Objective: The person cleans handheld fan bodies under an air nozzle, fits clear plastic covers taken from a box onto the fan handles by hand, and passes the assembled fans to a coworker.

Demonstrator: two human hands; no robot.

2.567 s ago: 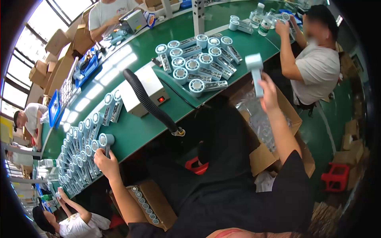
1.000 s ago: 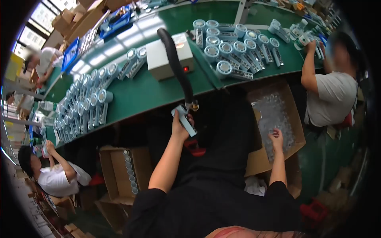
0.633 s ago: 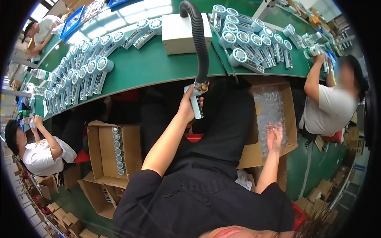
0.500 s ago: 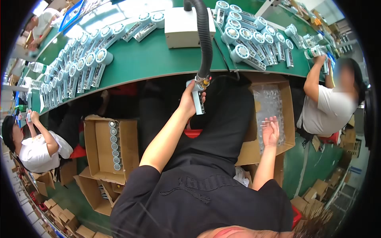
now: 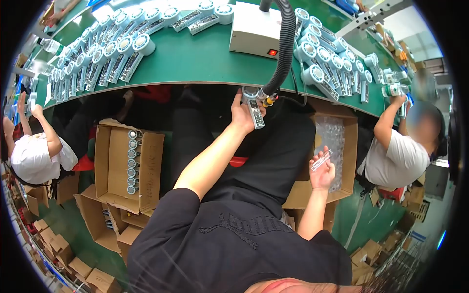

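My left hand point(image 5: 244, 115) is closed round a light-blue handheld fan body point(image 5: 256, 116), whose round head points toward the bench and whose open handle shows dark electronics. At its head is the nozzle point(image 5: 268, 99) of a black corrugated hose point(image 5: 286, 44); whether they touch I cannot tell. My right hand point(image 5: 322, 177) is held palm up over a carton, fingers curled round a clear plastic strip point(image 5: 321, 160). Beneath that hand, clear plastic pieces point(image 5: 337, 132) fill part of the cardboard box point(image 5: 349, 166).
On the green bench point(image 5: 195, 63) lie rows of similar fan bodies point(image 5: 111, 48), left and right of a white machine point(image 5: 254, 29). A carton point(image 5: 110, 171) at my left holds a column of fan parts. Co-workers sit at left point(image 5: 36, 156) and right point(image 5: 398, 156).
My view has shifted, and the bench things appear further right. My left hand has tilted the fan body's handle. The right hand's fingers have curled, and the clear strip shows more plainly.
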